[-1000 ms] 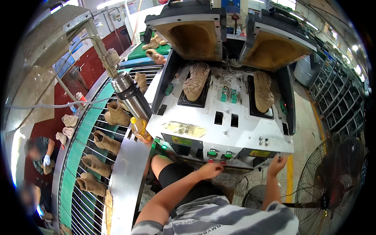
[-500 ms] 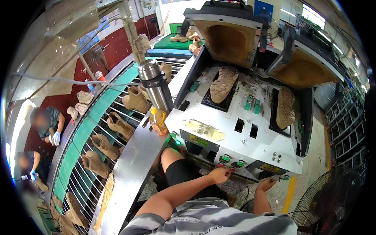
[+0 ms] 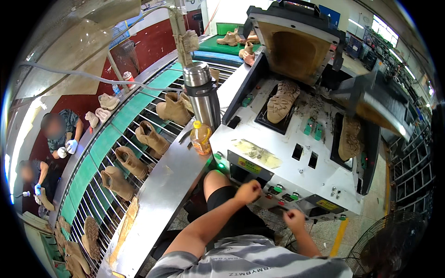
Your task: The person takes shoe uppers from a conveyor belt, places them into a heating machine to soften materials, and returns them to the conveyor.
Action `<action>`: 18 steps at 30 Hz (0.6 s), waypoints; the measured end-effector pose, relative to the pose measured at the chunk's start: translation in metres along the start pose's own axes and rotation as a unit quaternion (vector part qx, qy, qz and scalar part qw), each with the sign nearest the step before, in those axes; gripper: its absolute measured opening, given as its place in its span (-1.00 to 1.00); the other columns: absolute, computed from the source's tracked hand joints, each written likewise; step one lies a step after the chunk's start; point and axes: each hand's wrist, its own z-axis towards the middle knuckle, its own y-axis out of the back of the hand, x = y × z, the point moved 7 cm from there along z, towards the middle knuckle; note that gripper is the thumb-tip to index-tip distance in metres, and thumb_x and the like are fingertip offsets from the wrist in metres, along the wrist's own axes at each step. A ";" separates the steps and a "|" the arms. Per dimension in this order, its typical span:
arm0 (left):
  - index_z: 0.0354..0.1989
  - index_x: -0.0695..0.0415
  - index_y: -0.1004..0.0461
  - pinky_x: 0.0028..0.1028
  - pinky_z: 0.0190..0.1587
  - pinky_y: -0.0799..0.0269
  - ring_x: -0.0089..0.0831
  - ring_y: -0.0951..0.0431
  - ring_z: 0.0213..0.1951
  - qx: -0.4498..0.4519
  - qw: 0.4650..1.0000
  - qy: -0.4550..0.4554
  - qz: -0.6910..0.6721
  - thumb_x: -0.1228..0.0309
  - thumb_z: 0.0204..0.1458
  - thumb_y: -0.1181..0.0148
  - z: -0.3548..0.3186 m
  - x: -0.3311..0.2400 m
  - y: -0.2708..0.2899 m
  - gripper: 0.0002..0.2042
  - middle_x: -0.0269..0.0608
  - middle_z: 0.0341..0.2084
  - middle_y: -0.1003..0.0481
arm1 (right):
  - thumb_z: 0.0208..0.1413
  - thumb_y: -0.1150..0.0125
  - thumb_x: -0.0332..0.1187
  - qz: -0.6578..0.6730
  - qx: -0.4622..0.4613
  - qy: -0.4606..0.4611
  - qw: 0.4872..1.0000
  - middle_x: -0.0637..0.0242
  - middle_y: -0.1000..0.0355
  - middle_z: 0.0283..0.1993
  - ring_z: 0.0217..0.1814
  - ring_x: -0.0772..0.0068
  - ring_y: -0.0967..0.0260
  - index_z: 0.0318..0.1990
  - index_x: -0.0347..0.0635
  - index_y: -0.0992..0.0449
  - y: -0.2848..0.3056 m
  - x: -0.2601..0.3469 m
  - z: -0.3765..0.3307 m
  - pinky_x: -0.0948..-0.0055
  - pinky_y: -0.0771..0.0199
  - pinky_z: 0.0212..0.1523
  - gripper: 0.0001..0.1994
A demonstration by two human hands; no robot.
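My left hand [image 3: 249, 191] is curled into a loose fist in front of the white press machine [image 3: 259, 132], just left of its green and red buttons [image 3: 281, 194]. Close below those buttons my right hand [image 3: 295, 218] is also closed, fingers bent in. Nothing shows in either hand. On the machine's left pad a tan boot [image 3: 283, 102] lies sole up, under a raised lid [image 3: 294, 51] with a brown hollow. A second tan boot [image 3: 350, 137], also sole up, sits on the right pad beneath a half-lowered lid [image 3: 371, 99].
Left of me, several tan boots [image 3: 118, 182] stand on a roller conveyor [image 3: 95, 204]. A steel thermos [image 3: 202, 95] and a bottle of yellow liquid [image 3: 200, 138] stand on the metal ledge [image 3: 174, 173]. Two people work beyond the conveyor. A fan [image 3: 394, 245] is at lower right.
The right lid has swung downward over its boot. My left hand has moved off the buttons, up and left; my right hand has shifted left, away from the machine's right button. My view has turned slightly.
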 end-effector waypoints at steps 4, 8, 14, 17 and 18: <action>-0.30 0.14 -0.48 -0.24 -0.31 -0.48 -0.09 -0.60 -0.38 -0.251 0.946 -0.105 0.175 0.38 0.04 -0.18 -0.024 0.046 0.149 -0.88 -0.04 -0.45 -0.56 | -0.10 -0.42 -0.41 0.076 -0.033 0.280 0.956 0.23 -0.35 -0.61 -0.61 0.19 -0.32 -0.59 -0.14 -0.39 -0.038 0.188 0.089 0.32 -0.27 -0.57 -0.75; -0.28 0.18 -0.48 -0.29 -0.30 -0.48 -0.14 -0.59 -0.40 -0.416 0.897 0.128 0.083 0.39 0.06 -0.17 -0.104 0.116 0.256 -0.86 -0.04 -0.47 -0.56 | 0.05 -0.32 -0.30 0.087 -0.164 0.309 0.933 0.20 -0.40 -0.58 -0.53 0.09 -0.36 -0.53 -0.16 -0.48 -0.038 0.252 0.223 0.28 -0.35 -0.46 -0.79; -0.33 0.14 -0.47 -0.34 -0.37 -0.44 -0.23 -0.56 -0.48 -0.529 0.824 0.179 0.096 0.41 0.03 -0.16 -0.194 0.183 0.323 -0.91 -0.15 -0.57 -0.54 | -0.01 -0.25 0.07 -0.207 -0.289 0.039 0.934 0.00 -0.41 0.03 0.10 -0.09 -0.33 -0.05 -0.15 -0.47 -0.009 0.253 0.416 0.02 -0.37 0.05 -0.48; -0.36 0.12 -0.47 -0.33 -0.38 -0.43 -0.23 -0.56 -0.49 -0.504 0.821 0.223 0.148 0.41 0.01 -0.16 -0.183 0.150 0.316 -0.92 -0.17 -0.58 -0.53 | -0.23 -0.40 0.09 -0.151 -0.177 -0.207 0.950 -0.11 0.03 0.40 0.39 -0.15 -0.03 0.40 -0.05 0.12 -0.009 0.218 0.457 -0.07 -0.21 0.26 0.07; -0.36 0.12 -0.47 -0.32 -0.39 -0.43 -0.22 -0.55 -0.49 -0.503 0.818 0.231 0.156 0.41 0.00 -0.16 -0.178 0.144 0.315 -0.92 -0.17 -0.59 -0.53 | -0.28 -0.42 0.08 -0.138 -0.155 -0.234 0.950 -0.11 0.12 0.44 0.43 -0.14 0.03 0.43 -0.02 0.26 -0.014 0.202 0.470 -0.07 -0.18 0.29 0.17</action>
